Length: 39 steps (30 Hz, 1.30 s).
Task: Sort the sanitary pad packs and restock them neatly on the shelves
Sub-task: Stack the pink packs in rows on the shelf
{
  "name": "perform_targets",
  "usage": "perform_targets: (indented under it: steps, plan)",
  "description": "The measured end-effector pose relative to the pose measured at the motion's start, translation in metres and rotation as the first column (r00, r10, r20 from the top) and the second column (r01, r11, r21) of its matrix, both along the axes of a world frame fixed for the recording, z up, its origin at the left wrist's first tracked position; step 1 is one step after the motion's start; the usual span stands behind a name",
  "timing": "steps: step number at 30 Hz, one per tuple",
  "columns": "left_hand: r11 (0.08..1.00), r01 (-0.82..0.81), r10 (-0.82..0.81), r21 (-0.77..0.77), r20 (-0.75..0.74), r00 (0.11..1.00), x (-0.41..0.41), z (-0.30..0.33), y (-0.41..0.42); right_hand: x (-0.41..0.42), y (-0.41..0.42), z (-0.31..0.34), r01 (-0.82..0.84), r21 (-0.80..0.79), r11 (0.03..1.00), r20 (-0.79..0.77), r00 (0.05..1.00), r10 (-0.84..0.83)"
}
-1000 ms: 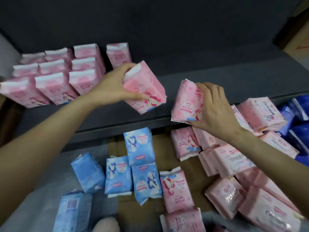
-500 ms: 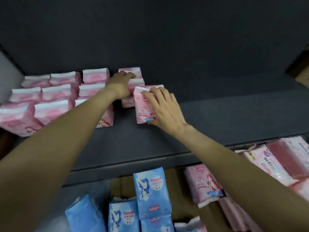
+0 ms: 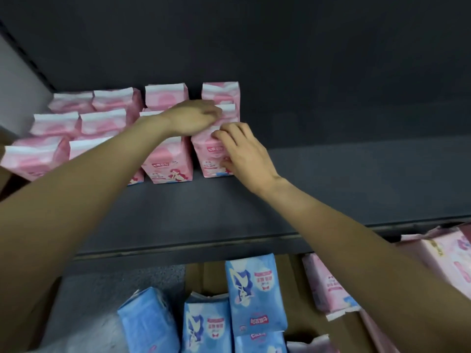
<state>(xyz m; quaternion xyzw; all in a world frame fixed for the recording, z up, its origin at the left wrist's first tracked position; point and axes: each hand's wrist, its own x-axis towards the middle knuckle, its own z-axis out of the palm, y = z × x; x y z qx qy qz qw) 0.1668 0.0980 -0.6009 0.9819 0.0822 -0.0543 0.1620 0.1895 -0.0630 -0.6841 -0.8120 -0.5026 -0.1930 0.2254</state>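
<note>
Both hands have moved to the front pink plastic pad pack [image 3: 212, 159] on the dark shelf [image 3: 331, 179]: right hand [image 3: 242, 151] grips its side, left hand [image 3: 193, 118] pinches the pack behind; light, squashy, best held by its sides

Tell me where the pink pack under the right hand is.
The pink pack stands on the dark shelf, at the right end of the front row of pink packs, touched by both the right hand and the left hand.
</note>
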Motion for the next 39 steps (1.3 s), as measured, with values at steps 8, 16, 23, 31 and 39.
perform_targets:
  steps: [8, 16, 23, 31, 39]
  plan:
    - [0.989, -0.010, -0.009, 0.148, 0.129, 0.992, -0.022, -0.005, -0.010, 0.000, -0.029, 0.008, 0.004, -0.117, 0.993, -0.129, 0.992, -0.019]
    - [0.993, 0.115, -0.097, -0.021, 0.402, 0.910, -0.115, -0.004, -0.121, -0.050, -0.188, 0.027, -0.039, -0.240, 0.970, -0.083, 0.996, 0.019]
    - [0.870, 0.483, -0.437, -0.102, 0.298, 0.849, -0.165, -0.063, -0.248, -0.096, -0.279, -0.048, -0.073, -0.631, 0.772, -0.074, 0.997, 0.033]
    - [0.806, 0.560, -0.492, 0.194, -0.309, 0.814, -0.194, -0.126, -0.292, -0.118, -0.271, -0.077, 0.002, -0.867, 0.498, -0.085, 0.985, -0.151]
    - [0.920, 0.390, -0.343, -0.039, -0.561, 0.753, -0.196, -0.168, -0.317, -0.110, -0.284, -0.069, -0.107, -0.841, 0.531, -0.146, 0.989, -0.032]
